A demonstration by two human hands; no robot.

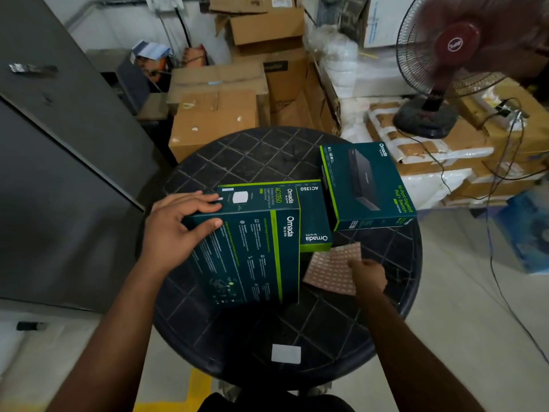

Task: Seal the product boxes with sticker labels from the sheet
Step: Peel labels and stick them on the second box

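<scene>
Beyond our right hand (370,276) the sticker sheet (334,267) lies boxed in by 3 product boxes (252,251); only bare table (267,331) behind our wrists gives open passage.

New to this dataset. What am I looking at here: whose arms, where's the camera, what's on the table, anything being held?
There is no machine here. It is a single picture from a wide-angle camera worn on a person's head, looking forward and down, so the two bare arms are the wearer's own.

The surface is a round dark plastic table with a diamond grid pattern. On it are three dark teal and green cardboard product boxes: a tilted AC1350 box, a second AC1350 box behind it, and a larger switch box to the right.

The left hand grips the end of the tilted box. The right hand rests its fingers on a pinkish sheet of small sticker labels lying flat on the table; whether it is pinching a sticker is unclear.
</scene>
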